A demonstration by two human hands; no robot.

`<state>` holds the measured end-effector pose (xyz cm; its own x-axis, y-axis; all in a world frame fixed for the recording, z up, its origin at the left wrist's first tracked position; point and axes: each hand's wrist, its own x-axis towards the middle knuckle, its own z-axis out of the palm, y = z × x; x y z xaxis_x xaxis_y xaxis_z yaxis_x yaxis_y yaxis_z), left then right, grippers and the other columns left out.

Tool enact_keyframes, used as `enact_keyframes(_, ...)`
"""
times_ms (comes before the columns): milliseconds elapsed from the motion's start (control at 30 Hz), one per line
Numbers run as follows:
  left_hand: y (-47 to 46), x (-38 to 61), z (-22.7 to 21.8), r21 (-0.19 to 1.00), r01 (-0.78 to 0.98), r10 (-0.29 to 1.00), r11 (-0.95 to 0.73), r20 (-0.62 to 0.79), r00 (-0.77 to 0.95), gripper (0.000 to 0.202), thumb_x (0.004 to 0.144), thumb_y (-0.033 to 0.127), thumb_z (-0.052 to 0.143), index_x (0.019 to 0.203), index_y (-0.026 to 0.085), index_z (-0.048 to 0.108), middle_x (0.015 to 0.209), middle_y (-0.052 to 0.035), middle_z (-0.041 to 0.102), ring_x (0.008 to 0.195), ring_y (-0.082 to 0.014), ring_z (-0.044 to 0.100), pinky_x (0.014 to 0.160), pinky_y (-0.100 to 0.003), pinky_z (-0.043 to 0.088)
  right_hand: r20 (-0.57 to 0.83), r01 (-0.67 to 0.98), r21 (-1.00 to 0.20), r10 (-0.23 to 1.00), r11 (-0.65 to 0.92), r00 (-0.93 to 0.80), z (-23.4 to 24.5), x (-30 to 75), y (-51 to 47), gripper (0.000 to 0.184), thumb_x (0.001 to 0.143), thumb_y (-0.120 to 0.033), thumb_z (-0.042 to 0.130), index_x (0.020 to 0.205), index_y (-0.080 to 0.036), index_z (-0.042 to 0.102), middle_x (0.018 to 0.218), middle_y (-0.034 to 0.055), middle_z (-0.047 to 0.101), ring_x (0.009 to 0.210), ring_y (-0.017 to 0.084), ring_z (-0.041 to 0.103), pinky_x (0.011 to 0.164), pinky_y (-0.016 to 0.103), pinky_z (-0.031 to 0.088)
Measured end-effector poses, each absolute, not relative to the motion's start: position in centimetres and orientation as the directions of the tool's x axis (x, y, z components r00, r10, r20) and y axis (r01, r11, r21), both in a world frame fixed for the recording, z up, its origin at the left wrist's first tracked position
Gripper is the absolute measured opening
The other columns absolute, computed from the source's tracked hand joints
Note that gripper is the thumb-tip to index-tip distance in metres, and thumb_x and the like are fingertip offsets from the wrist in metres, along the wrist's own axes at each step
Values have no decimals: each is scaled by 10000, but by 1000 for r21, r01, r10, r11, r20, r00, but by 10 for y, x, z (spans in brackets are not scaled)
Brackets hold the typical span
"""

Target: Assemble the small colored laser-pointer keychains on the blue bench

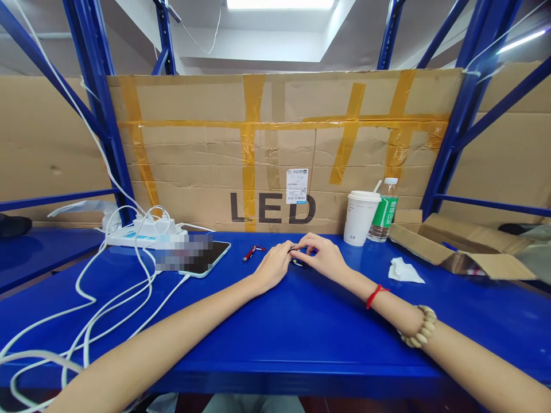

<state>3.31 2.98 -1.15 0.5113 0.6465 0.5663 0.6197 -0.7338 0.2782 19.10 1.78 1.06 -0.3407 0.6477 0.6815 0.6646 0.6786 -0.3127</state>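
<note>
The step in hand looks like close fingertip work at the frame's centre. There the right hand (322,255) narrows its thumb and forefinger on a small dark piece (293,248); the left hand (274,267) bends beside it, its grip impossible to tell. The next move likely calls for a steady, fine pinch. Counted on the desk (267,338): one small red object (253,253) left of centre, one phone (209,258) farther left, and, right of centre, one cup (360,219), one bottle (384,212) and one tissue (404,271).
</note>
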Motion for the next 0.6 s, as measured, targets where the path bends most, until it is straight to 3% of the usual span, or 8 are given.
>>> enact_keyframes(133, 30, 32, -11, 324, 597, 660, -734, 547, 515, 165, 851, 162, 257, 895, 195, 412, 874, -26, 538, 832, -155, 507, 749, -284, 400, 678, 711, -232, 634, 664, -371, 12, 192, 16, 270, 755, -460, 504, 757, -232, 650, 870, 11, 602, 550, 79, 536, 492, 215, 369)
enact_keyframes(233, 31, 31, -11, 355, 589, 676, -726, 527, 515, 163, 842, 149, 263, 911, 201, 402, 869, -20, 538, 830, -152, 508, 739, -278, 402, 675, 654, -320, 649, 686, -351, 7, 192, 20, 261, 742, -443, 525, 799, -226, 659, 911, 24, 589, 553, 81, 542, 514, 225, 403)
enact_keyframes(367, 30, 32, -10, 310, 636, 689, -707, 507, 519, 165, 835, 144, 283, 937, 201, 400, 892, -26, 541, 845, -160, 497, 756, -291, 390, 642, 588, -421, 685, 691, -345, 1, 190, 26, 243, 720, -418, 555, 780, -198, 640, 909, 34, 579, 566, 85, 548, 561, 240, 442)
enact_keyframes(467, 29, 33, -8, 276, 740, 741, -613, 527, 417, 149, 858, 205, 280, 921, 199, 416, 894, -36, 541, 854, -179, 481, 763, -320, 374, 630, 594, -477, 723, 648, -283, -1, 191, 27, 261, 713, -413, 566, 864, -204, 601, 883, 23, 595, 588, 93, 557, 572, 239, 449)
enact_keyframes(533, 30, 32, -8, 297, 800, 780, -522, 545, 307, 155, 869, 259, 285, 902, 204, 426, 911, -37, 539, 879, -187, 469, 776, -333, 363, 614, 650, -441, 736, 619, -284, -2, 193, 28, 273, 712, -413, 567, 912, -228, 591, 874, 12, 601, 603, 100, 559, 572, 243, 445)
enact_keyframes(600, 31, 32, -8, 329, 828, 811, -454, 538, 230, 167, 872, 282, 287, 891, 209, 436, 921, -34, 538, 895, -187, 461, 788, -335, 356, 597, 720, -330, 726, 611, -341, -3, 196, 29, 259, 709, -410, 572, 915, -257, 611, 901, 12, 594, 664, 120, 563, 595, 257, 442)
